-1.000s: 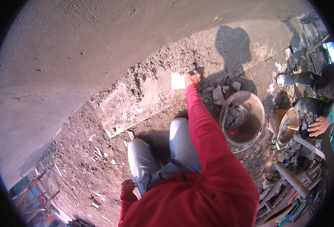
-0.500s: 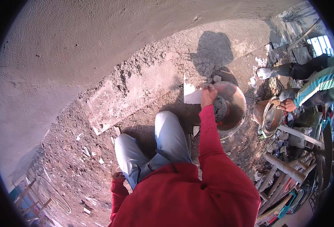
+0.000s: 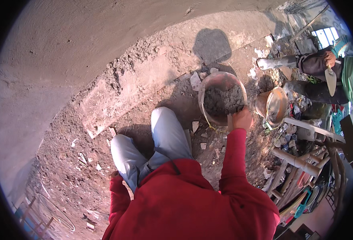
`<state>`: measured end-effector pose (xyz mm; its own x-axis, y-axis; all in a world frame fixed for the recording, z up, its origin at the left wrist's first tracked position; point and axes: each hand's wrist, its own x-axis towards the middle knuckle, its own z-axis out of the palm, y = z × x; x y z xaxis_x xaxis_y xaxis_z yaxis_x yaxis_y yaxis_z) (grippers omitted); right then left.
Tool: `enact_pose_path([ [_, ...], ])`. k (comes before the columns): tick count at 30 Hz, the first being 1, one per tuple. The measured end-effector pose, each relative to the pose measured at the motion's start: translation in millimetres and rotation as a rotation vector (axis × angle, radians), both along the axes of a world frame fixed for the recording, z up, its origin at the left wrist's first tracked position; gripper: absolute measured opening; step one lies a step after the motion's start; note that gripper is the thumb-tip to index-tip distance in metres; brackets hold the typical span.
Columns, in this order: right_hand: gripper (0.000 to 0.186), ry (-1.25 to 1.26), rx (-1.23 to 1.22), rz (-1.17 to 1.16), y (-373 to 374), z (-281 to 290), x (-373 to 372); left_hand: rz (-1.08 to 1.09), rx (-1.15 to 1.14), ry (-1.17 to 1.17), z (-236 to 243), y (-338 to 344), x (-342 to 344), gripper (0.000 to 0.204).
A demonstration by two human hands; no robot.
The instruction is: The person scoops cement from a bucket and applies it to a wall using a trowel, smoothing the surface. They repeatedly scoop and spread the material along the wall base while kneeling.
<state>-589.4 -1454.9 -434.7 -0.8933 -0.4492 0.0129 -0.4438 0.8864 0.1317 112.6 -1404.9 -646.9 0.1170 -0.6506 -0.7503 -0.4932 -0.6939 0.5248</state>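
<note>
The metal pan of grey mortar (image 3: 223, 98) sits on the dirt just ahead of the person's right knee, and the right hand (image 3: 241, 119) is now at its near rim, closed around what looks like a flat tool (image 3: 229, 120) that dips into the mix — the fingers curl shut, though exactly how they grip is hard to make out. A second ago that hand was up at the plastered ledge (image 3: 136, 86), holding a pale flat blade against the wall's base; half a second ago it was swinging back over the pan. So the arm has come off the wall and returned to the mortar — by my reading a reload, with the last load already laid.

The left hand (image 3: 114, 174) stays low by the left hip, mostly hidden by the red sleeve (image 3: 119, 196); I cannot tell whether it is open or closed.

Beside the pan stands a second, copper-toned pan (image 3: 273, 105). Beyond it another person crouches, one hand holding a pointed trowel (image 3: 331, 79). Rubble and tile chips litter the ground (image 3: 84, 160).
</note>
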Motion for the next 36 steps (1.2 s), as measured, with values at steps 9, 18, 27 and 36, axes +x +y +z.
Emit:
enact_pose_path([
  [9, 0.027, -0.372, -0.726, 0.017, -84.3, -48.3, 18.7, 0.057, 0.075, -0.160, -4.3, 12.7, 8.3, 0.020],
  [18, 0.031, -0.597, -0.645, -0.287, -170.3, -254.3, 88.6, 0.121, 0.001, -0.097, -9.4, 34.7, 23.6, 0.018],
  [27, 0.034, -0.648, -0.539, -0.130, -272.5, -278.1, -5.5, 0.042, 0.248, -0.291, 78.8, -17.1, -44.1, 0.020],
  [36, 0.026, -0.514, -0.628, 0.144, -348.2, -273.9, -16.5, 0.027, 0.194, -0.316, 74.8, -15.9, -28.4, 0.025],
])
